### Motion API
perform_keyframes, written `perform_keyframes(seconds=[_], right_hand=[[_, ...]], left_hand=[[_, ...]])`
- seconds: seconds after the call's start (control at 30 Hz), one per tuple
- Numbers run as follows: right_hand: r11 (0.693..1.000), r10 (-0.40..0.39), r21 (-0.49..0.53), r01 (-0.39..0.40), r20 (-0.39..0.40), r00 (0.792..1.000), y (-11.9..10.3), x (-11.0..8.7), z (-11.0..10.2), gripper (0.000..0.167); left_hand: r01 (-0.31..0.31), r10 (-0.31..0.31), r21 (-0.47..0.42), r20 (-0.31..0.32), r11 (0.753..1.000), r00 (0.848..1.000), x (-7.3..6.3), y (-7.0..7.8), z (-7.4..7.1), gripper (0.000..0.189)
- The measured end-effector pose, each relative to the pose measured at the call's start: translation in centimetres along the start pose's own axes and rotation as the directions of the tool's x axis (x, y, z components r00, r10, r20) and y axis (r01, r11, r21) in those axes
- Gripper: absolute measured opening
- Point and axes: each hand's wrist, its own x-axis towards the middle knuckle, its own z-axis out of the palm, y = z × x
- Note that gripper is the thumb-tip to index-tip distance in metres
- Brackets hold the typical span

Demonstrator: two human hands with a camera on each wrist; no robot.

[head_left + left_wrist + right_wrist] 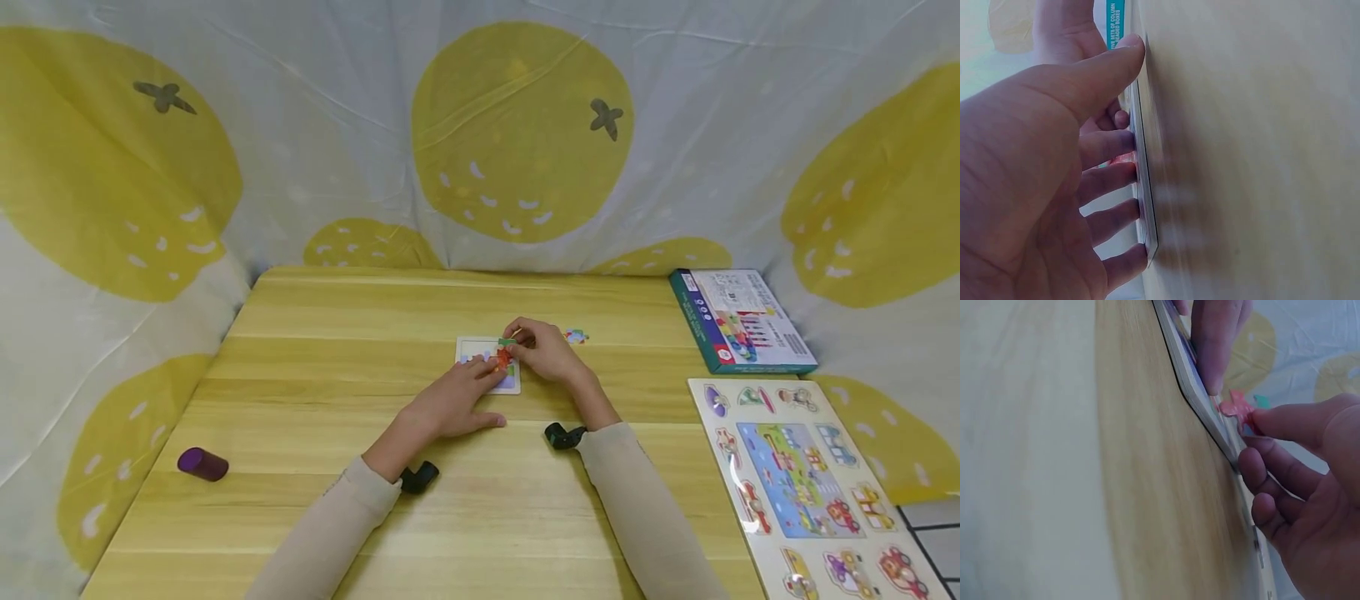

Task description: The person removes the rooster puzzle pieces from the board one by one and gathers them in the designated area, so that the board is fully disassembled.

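A small jigsaw puzzle board (469, 342) with a pale frame lies flat on the table. My left hand (452, 402) rests its fingertips on the board, the fingers nearly straight and the thumb out to the side near the table. A red and green puzzle piece (1242, 414) is pinched between thumb and fingers of my right hand (550, 353), at the board's upper right corner. In the right wrist view this piece is tilted up above the board's surface. The hands hide part of the board's picture.
Loose colourful puzzle pieces (576, 336) lie just beyond my right hand. A purple cylinder (202, 464) is at the left. On the right are a flat printed box (738, 333) and a large picture puzzle board (795, 483). A printed curtain (337, 167) hangs behind the table.
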Motion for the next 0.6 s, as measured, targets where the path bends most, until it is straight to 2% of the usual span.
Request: perform_keyframes(seconds=[0.17, 0.43, 0.6], right_hand=[[0.999, -0.004, 0.035, 0.006, -0.043, 0.999, 0.0, -0.3, -0.3, 0.015], [0.987, 0.041, 0.159, -0.027, -0.090, 0.995, 0.8, -1.3, -1.6, 0.018], [0.991, 0.062, 0.129, -0.041, -0.162, 0.985, 1.4, -1.8, -2.8, 0.018]], left_hand=[[-0.005, 0.005, 0.010, -0.005, 1.000, 1.000, 0.1, 0.0, 0.0, 0.081], [-0.007, 0.007, 0.003, -0.002, 1.000, 1.000, 0.0, 0.0, 0.2, 0.082], [0.003, -0.003, 0.003, 0.000, 1.000, 1.000, 0.0, 0.0, 0.1, 0.083]])
